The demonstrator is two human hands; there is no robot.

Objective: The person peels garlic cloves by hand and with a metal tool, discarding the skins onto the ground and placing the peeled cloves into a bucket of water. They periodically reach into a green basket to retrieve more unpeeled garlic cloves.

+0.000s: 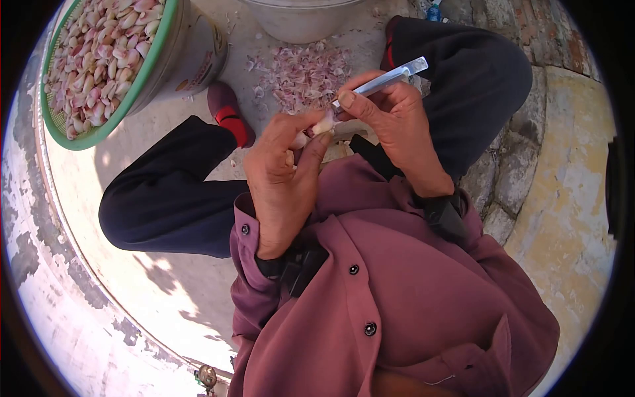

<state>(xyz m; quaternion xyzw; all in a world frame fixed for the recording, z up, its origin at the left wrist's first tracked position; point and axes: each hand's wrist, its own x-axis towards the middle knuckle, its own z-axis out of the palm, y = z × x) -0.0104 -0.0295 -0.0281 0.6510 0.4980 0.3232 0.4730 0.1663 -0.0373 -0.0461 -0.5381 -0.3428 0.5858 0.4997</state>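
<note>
Left fingertips [305,120] around clove [324,124], knife [390,76] alongside

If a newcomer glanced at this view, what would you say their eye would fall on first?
Most likely the two hands at centre: the left hand pinches a small pale garlic clove while the right hand holds a slim silver metal knife at it. Next, the round green-rimmed basket heaped with pinkish-white garlic cloves at upper left, and the scatter of pink papery peelings on the ground beyond the hands.
</note>
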